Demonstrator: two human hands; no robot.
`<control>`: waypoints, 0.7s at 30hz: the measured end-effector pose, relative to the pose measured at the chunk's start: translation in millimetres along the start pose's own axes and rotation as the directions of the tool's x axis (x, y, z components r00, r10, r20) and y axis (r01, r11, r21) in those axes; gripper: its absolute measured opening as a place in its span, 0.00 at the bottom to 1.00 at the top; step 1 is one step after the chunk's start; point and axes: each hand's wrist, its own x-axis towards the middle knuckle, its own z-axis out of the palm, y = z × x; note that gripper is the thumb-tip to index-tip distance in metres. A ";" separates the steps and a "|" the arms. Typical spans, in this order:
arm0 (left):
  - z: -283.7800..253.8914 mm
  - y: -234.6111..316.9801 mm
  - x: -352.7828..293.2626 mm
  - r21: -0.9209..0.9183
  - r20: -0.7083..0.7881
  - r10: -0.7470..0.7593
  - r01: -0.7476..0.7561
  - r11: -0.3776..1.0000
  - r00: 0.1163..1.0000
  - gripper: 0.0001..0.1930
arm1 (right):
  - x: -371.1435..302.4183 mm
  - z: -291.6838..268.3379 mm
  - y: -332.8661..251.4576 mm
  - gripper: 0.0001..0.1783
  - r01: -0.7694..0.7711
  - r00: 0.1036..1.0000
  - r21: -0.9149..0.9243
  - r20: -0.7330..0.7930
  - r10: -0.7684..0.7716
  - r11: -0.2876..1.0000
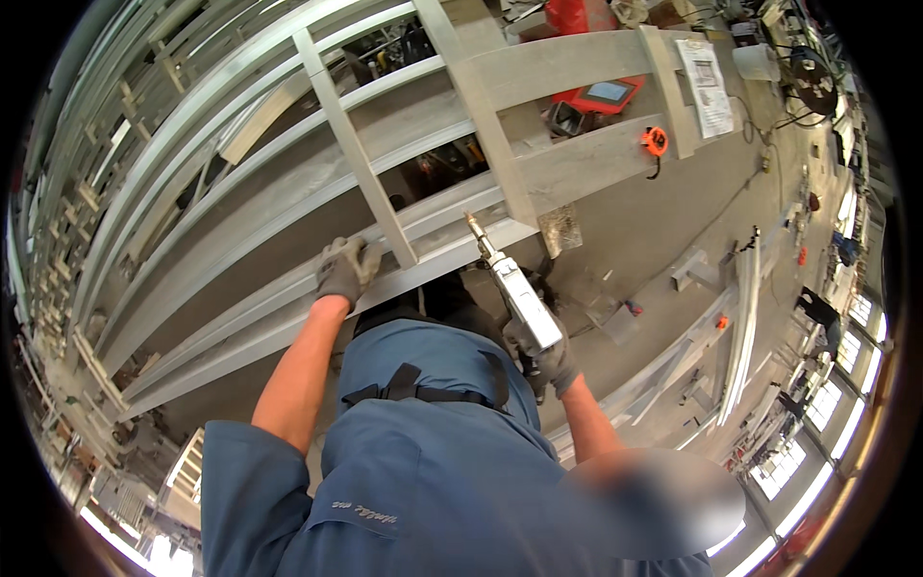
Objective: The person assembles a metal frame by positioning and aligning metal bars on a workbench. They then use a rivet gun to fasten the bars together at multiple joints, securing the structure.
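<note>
A large frame of pale grey metal bars (361, 159) stretches in front of me. My left hand (343, 269), in a grey work glove, rests on its near rail with the fingers curled over the metal. My right hand (550, 358), gloved too, grips a handheld welding gun (524, 298) from behind and below. The gun has a boxy white body and a narrow copper-coloured tip, which points up and left beside the near rail, close to a joint with a crossbar. I cannot tell whether the tip touches the metal. The gun's body hides part of my right fingers.
An orange tape measure (655, 141) and a printed sheet (705, 87) lie on the frame's right end. Beyond it are a red device with a screen (606, 93) and a cable reel (810, 79). More bars (738, 327) lie at right; long stacked profiles fill the left.
</note>
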 end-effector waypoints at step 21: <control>-7.3 36.8 32.6 0.269 0.166 -0.138 0.090 0.959 0.976 0.38 | 77.3 2.7 24.6 0.24 -0.328 0.908 0.296 0.360 0.213 0.897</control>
